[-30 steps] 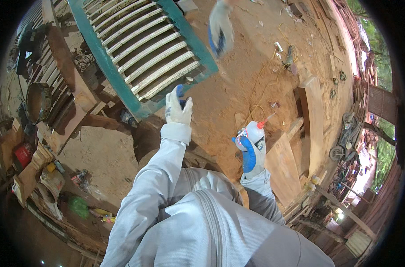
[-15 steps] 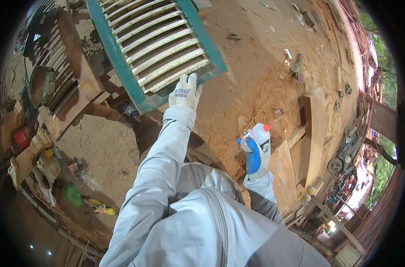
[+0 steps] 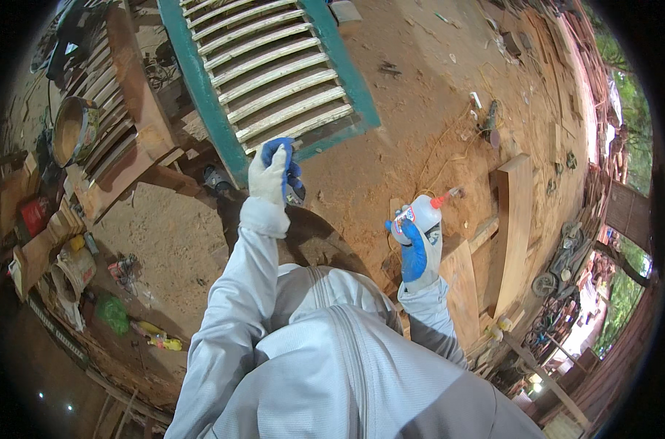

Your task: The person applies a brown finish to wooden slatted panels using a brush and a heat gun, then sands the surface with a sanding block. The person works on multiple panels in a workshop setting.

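Both hands wear white gloves with blue palms, and the left hand [image 3: 269, 177] has changed most: half a second ago it lay back-up over the near bar of the slatted frame [image 3: 341, 62]; now it is turned so that the blue side shows, and is drawn back a little toward the body. Its fingers are bent, with thumb and fingertips close together; whether they pinch something small cannot be told. The right hand [image 3: 422, 261] is wrapped around the white squeeze bottle [image 3: 422, 213], much as before, its red nozzle tilted up and to the right.

That bottle sits right of the left hand, well apart from it, above bare brown ground [image 3: 413, 110]. The teal frame with pale slats lies ahead, its near end at the left fingertips, and the left hand hides part of its near bar. Right of the bottle are a flat board [image 3: 461, 282] and a thick wooden beam [image 3: 517, 234], with a power tool [image 3: 490, 126] beyond. Far left, a round tin [image 3: 91, 126] rests beside more slatted woodwork [image 3: 138, 80].
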A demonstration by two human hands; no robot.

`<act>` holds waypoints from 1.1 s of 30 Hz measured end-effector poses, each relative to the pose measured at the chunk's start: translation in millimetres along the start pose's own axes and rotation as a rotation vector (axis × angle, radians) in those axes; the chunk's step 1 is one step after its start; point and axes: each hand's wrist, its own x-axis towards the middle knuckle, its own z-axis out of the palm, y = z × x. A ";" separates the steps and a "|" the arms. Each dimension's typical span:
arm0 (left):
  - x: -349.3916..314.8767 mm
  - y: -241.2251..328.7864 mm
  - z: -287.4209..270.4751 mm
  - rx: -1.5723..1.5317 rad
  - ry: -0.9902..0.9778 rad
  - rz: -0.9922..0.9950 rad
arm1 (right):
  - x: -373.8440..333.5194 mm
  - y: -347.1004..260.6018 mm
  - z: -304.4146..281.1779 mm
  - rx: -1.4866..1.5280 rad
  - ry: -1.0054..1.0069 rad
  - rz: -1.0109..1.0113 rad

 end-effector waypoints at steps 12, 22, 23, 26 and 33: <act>-36.9 40.8 -20.0 -0.350 -0.095 -0.130 | 6.0 -1.6 26.4 -0.016 -0.095 0.004; -16.3 2.5 -78.1 -0.161 0.170 -0.218 | 1.0 0.1 34.2 -0.043 -0.093 0.003; -13.2 4.6 -75.5 -0.123 0.192 -0.213 | 0.6 0.9 34.5 -0.044 -0.091 0.005; -3.7 7.1 -69.8 -0.032 0.251 -0.180 | -1.6 4.7 34.8 -0.040 -0.088 0.009; 13.2 16.1 -56.1 0.080 0.366 -0.172 | -10.0 3.8 40.1 0.008 -0.047 0.020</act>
